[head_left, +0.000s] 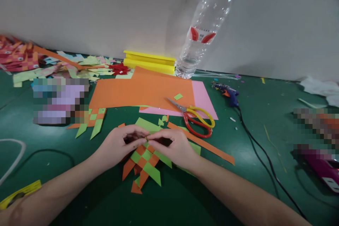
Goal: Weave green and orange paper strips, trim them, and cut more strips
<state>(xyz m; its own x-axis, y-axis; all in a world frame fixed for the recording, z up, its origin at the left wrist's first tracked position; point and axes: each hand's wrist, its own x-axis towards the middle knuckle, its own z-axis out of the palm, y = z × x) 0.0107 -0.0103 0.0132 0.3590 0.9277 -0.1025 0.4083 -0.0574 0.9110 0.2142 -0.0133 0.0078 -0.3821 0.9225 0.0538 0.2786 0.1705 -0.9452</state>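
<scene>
"Table (106, 197): what's there?"

"Orange sheet (156, 90), towards the back."

"And both hands?"

"Left hand (119, 144) and right hand (176, 146) pinch closed on the woven paper (144, 157), nearer than the sheet. Scissors (185, 110) lie beyond."

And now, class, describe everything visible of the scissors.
The scissors have metallic-looking blades, apparently closed, and two plastic-looking loop handles, one red, one yellow. They lie flat, tip pointing away and leftward. The blades rest over the orange sheet; the handles cross the pink sheet, the red one reaching past its edge over the table. Neither left hand nor right hand touches them.
</scene>
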